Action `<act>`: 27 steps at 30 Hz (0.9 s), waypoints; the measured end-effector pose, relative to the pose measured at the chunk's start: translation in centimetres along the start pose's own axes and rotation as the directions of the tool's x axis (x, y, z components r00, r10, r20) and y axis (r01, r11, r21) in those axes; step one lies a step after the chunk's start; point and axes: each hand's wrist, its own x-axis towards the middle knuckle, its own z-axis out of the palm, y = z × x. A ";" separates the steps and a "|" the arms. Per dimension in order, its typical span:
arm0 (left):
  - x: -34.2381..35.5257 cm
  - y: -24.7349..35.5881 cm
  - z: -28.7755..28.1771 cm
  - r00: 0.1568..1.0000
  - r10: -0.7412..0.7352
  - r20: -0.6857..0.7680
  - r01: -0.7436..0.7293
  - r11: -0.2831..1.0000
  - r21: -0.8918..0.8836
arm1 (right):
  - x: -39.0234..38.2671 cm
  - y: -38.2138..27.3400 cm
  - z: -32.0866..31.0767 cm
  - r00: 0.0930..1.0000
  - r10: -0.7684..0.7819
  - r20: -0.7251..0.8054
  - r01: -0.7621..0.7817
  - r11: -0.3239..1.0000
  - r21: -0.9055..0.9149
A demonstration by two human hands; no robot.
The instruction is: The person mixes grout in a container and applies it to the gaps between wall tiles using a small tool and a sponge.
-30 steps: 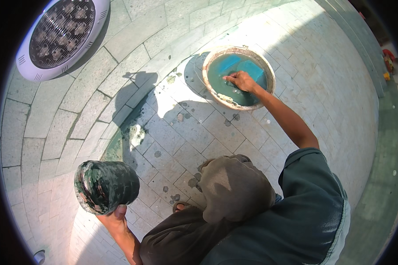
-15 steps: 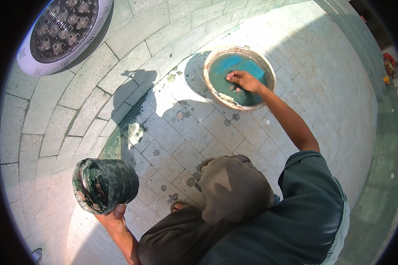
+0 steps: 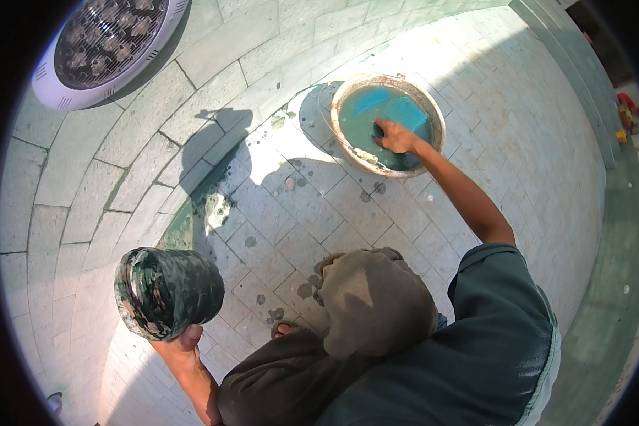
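In my left hand [image 3: 186,342] is a round tub [image 3: 170,292], its sides smeared with dark green and black paste. The thumb presses on its side near the base, and the other fingers are hidden behind it. My right hand [image 3: 397,136] reaches into a pale, stained bucket [image 3: 345,148] of cloudy greenish water [image 3: 355,128]. Its fingertips dip below the surface, so what they touch cannot be made out. Close beyond that hand, a blue sponge-like block [image 3: 405,110] lies in the water, with a second blue piece [image 3: 370,100] to its left.
Pale stone tiles [image 3: 319,206] with dark wet spots form the floor. On the left rises a curved tiled wall [image 3: 85,177] bearing a large round lamp [image 3: 110,42] with a white rim. My bent knee [image 3: 380,302] stands between the arms. A ledge [image 3: 618,234] runs along the right.
My right hand has dipped lower into the water, and its fingers have gone from bunched above the surface to partly under it. The left hand keeps its hold on the tub.
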 end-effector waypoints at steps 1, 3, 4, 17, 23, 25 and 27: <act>-0.1 0.1 0.2 1.000 0.011 -0.009 -0.011 1.000 -0.006 | 0.1 0.4 0.1 0.999 -0.020 0.036 0.021 1.000 -0.023; -0.2 0.1 0.2 1.000 0.014 -0.010 -0.014 1.000 -0.009 | 0.2 0.8 0.4 1.000 -0.008 0.029 0.010 0.997 -0.074; -0.1 0.0 0.1 1.000 0.006 -0.002 -0.006 1.000 -0.005 | 0.1 0.8 0.4 1.000 -0.001 0.026 0.004 0.995 -0.099; 0.0 0.0 -1.0 0.996 -0.051 0.080 0.047 0.998 0.044 | -0.5 -2.9 -2.2 0.956 0.280 0.086 -0.286 0.955 0.073; 0.1 -0.2 -1.0 0.998 -0.066 0.021 0.065 0.997 0.045 | -1.0 -0.7 -1.6 0.983 0.077 0.168 -0.163 0.790 0.591; 0.0 0.0 -0.2 1.000 -0.025 -0.010 0.025 0.999 0.038 | -0.8 -0.8 -1.8 0.973 0.100 0.207 -0.219 0.678 0.702; 0.0 0.1 0.1 1.000 -0.009 -0.026 0.010 0.999 0.037 | -1.0 -0.7 -1.8 0.987 0.101 0.125 -0.158 0.752 0.640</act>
